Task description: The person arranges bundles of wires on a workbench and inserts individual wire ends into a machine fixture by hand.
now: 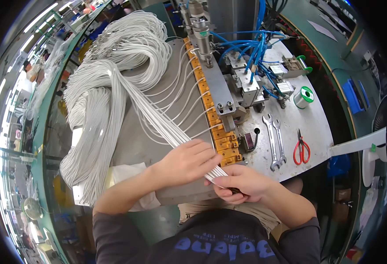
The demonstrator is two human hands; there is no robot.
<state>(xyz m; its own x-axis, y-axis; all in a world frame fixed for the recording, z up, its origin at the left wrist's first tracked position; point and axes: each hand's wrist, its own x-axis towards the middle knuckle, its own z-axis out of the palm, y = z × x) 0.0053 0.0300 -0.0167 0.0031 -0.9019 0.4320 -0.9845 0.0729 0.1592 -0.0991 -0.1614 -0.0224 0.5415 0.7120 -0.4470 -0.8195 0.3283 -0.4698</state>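
Note:
A bundle of white cables (pixel 156 119) runs from a big coiled pile down to my hands at the table's near edge. My left hand (pixel 191 160) lies over the bundle with its fingers curled round it. Just to the right, my right hand (pixel 245 182) grips the bundle's end between thumb and fingers; dark tips show under them. Beside my hands stretches a row of orange fixture blocks (pixel 225 143). Several single white cables (pixel 189 103) arch across to these blocks, their ends seated there.
The coiled cable pile (pixel 127 48) covers the table's left. A metal press bar (pixel 213 83) and blue air hoses (pixel 257 53) stand beyond the blocks. Two wrenches (pixel 271 141), red-handled cutters (pixel 301 149) and a solder spool (pixel 305 97) lie on the right. A white cloth (pixel 143 200) hangs near my left forearm.

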